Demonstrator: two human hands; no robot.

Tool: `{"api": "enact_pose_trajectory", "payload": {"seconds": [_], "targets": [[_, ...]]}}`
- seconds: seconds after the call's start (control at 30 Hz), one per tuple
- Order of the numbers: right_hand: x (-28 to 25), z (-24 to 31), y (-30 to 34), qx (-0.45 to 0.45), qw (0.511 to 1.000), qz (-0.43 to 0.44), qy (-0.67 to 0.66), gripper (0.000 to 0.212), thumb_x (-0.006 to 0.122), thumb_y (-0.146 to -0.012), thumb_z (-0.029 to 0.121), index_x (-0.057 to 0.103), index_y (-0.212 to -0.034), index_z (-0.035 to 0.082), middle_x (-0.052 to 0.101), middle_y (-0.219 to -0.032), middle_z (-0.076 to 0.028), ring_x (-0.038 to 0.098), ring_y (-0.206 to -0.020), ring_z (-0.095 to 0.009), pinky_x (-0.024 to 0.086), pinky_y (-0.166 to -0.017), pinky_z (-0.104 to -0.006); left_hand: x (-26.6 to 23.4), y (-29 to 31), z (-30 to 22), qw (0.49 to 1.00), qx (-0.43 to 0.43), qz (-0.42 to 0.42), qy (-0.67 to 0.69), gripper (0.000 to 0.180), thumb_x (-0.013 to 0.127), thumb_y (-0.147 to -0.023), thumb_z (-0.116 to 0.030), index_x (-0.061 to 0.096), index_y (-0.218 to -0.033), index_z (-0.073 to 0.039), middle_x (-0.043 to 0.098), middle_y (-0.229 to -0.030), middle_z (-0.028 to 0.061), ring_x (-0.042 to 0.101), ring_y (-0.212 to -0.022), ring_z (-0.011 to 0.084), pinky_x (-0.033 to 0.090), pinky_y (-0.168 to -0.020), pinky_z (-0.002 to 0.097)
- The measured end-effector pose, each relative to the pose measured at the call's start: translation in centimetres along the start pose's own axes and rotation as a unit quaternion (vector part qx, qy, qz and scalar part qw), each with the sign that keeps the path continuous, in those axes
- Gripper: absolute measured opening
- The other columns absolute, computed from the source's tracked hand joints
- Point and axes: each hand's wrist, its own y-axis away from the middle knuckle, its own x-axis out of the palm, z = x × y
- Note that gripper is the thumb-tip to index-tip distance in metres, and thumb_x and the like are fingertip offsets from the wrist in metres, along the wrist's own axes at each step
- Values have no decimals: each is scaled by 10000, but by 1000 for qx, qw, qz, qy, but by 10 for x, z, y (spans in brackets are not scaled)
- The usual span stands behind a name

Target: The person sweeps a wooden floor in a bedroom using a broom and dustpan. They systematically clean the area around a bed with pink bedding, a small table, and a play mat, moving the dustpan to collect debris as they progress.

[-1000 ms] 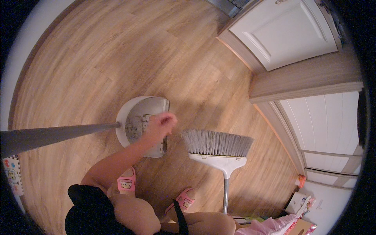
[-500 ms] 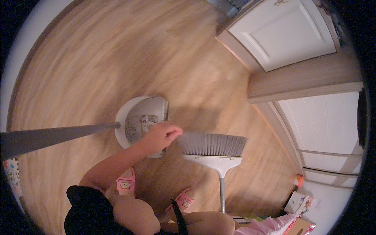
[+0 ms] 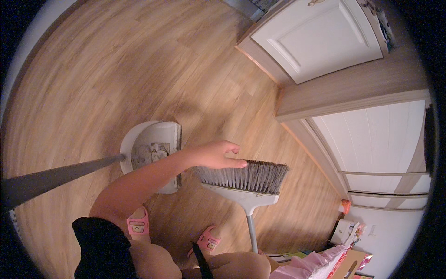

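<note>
My left hand [image 3: 217, 155] reaches across from the lower left, its thumb and fingers apart. The tip of its lower digit lies at the edge of the grey bristles of a broom [image 3: 239, 195]; I cannot tell whether it touches them. The broom has a white head, bristles pointing away from me, and a grey handle running down behind my thigh. Left of the broom is a white dustpan [image 3: 139, 132] with grey fluff and debris inside, partly hidden by my forearm. Its long grey handle extends to the left edge. My right hand is out of sight.
Wood-look floor [image 3: 111, 79] spreads around. My feet wear pink sandals [image 3: 138, 226]. A white panelled door [image 3: 320, 42] and white panels [image 3: 371, 139] with wooden trim line the right. Pink cloth [image 3: 306, 262] and a cardboard box [image 3: 348, 262] sit at the lower right.
My left hand has moved right along the bristles, and its fingers have spread from a pinch. The broom head is tilted differently. The whole view has shifted slightly.
</note>
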Motion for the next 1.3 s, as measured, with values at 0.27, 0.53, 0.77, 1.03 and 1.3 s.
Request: {"api": "enact_pose_trajectory", "payload": {"seconds": [0.27, 0.53, 0.77, 1.03, 1.3], "targets": [[-4, 4, 1, 10, 1000, -5, -2, 164, 490, -748, 174, 546, -719, 23, 537, -635, -49, 483, -533, -136, 377, -477, -255, 10, -46, -11, 942, -69, 229, 235, 363, 520, -801, -330, 563, -1010, -37, 592, -919, 37, 524, -843, 130, 399, -756, 253], [-11, 10, 5, 19, 1000, -10, -1, 170, 486, -751, 179, 547, -720, 23, 538, -637, -51, 484, -533, -137, 378, -477, -257, 23, -44, -20, 898, -58, 121, 418, 238, 478, -838, -221, 569, -874, -4, 594, -846, 67, 535, -770, 115, 414, -707, 242], [-9, 9, 5, 23, 1000, -5, -4, 176, 483, -753, 183, 547, -721, 23, 539, -638, -52, 485, -533, -138, 379, -477, -257, 23, -44, -10, 815, -67, 40, 574, 179, 436, -858, -204, 477, -851, -30, 420, -572, 2, 487, -570, 130, 407, -548, 253], [-18, 6, 7, 31, 999, -13, -7, 182, 480, -756, 188, 547, -721, 23, 540, -639, -53, 486, -533, -140, 379, -477, -258, -24, -40, 18, 976, 19, -214, 45, 149, 449, -830, -176, 495, -863, -38, 480, -623, 39, 471, -579, 170, 377, -514, 275], [-16, 0, 7, 29, 999, -15, -9, 188, 476, -758, 193, 547, -722, 23, 541, -640, -55, 487, -533, -141, 380, -477, -259, -67, 76, 100, 902, -163, -146, -373, 175, 410, -791, -103, 476, -933, -25, 548, -775, 202, 535, -738, 369, 435, -666, 416]]}}
